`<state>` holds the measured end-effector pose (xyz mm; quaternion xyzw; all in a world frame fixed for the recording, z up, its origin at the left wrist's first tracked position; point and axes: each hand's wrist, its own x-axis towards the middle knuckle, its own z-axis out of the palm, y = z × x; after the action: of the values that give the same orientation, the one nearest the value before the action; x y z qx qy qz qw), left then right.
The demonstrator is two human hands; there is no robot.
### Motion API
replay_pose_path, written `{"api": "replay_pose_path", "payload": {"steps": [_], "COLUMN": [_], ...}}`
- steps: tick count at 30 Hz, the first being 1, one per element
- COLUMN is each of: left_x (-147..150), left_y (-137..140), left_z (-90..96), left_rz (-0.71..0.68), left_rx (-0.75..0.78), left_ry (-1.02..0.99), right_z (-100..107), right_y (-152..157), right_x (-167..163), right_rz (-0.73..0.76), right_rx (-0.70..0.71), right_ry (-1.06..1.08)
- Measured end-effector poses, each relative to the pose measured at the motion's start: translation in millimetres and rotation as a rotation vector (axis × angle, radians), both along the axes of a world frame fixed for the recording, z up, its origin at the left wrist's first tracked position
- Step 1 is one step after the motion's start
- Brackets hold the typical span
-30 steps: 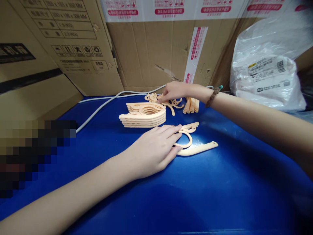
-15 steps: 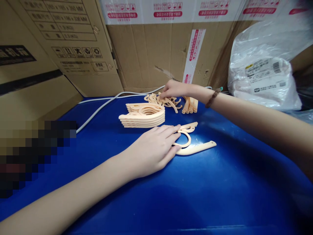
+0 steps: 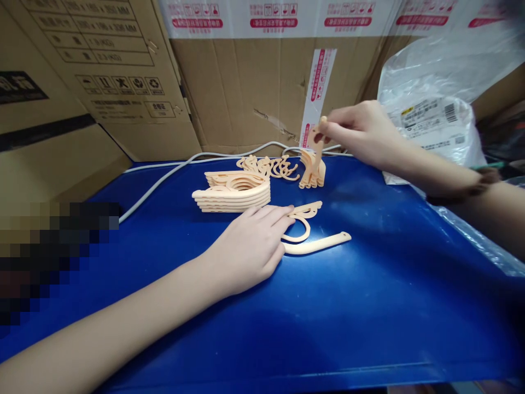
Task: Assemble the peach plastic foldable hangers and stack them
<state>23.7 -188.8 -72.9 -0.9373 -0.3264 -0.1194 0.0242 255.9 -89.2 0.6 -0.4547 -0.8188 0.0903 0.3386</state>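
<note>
peach plastic piece [image 3: 319,148], pinched by fingers of the right hand [image 3: 367,134], overlaps the fanned bundle [image 3: 311,178]; i judge snagging could scatter it. left hand [image 3: 251,249] covers the ringed frame [image 3: 318,245], pinch unclear; light pressure risks skidding.

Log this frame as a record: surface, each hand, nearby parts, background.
surface: blue tabletop
left_hand: left hand, fingers on a cream ring-and-arm part
right_hand: right hand, raised, pinching a cream piece
nearby_parts: neat stack; loose hooks; bundled pieces
background: cardboard boxes; white plastic bag, right side
</note>
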Motion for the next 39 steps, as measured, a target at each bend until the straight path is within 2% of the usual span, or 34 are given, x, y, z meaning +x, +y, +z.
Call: {"api": "replay_pose_path", "payload": {"steps": [1,2,3,5,8,10,13,15,19,23,27,32,36,39], "left_x": [1,2,3,7,12,15,18,21,27,32,33,30,27,25], "left_y": [0,1,1,3,6,8,9,7,0,-2,4,8,6,5], "left_z": [0.3,0.7,1.2,2.6,4.8,6.6,9.6,11.3,10.5,3.0,-4.8,-7.4,-5.4,-3.6], "left_rz": [0.008,0.02,0.032,0.054,0.097,0.139,0.194,0.197,0.119,0.035,0.013,0.005,0.014,0.025], "left_rx": [0.008,0.017,0.026,0.044,0.055,0.057,0.079,0.085,0.009,-0.056,-0.088,-0.212,-0.252,-0.267], "left_ry": [0.01,0.021,0.034,0.061,0.103,0.133,0.169,0.159,0.031,-0.04,-0.064,-0.09,-0.124,-0.178], "right_z": [-2,-4,-7,-15,-27,-34,-43,-48,-55,-57,-59,-65,-69,-71], "right_y": [-10,-18,-26,-39,-53,-60,-65,-65,-64,-65,-68,-74,-76,-76], "right_x": [5,10,14,20,25,25,23,22,25,30,32,31,31,33], "right_rz": [-0.003,0.028,0.088,0.136,0.175,0.174,0.146,0.141,0.121,0.108,0.113,-0.018,0.003,0.061], "right_rx": [-0.021,-0.104,-0.244,-0.426,-0.739,-0.835,-0.88,-0.856,-0.695,-0.527,-0.443,-0.287,-0.19,-0.178], "right_ry": [0.083,0.189,0.287,0.486,0.598,0.654,0.612,0.522,0.289,0.05,-0.115,-0.351,-0.391,-0.365]}}
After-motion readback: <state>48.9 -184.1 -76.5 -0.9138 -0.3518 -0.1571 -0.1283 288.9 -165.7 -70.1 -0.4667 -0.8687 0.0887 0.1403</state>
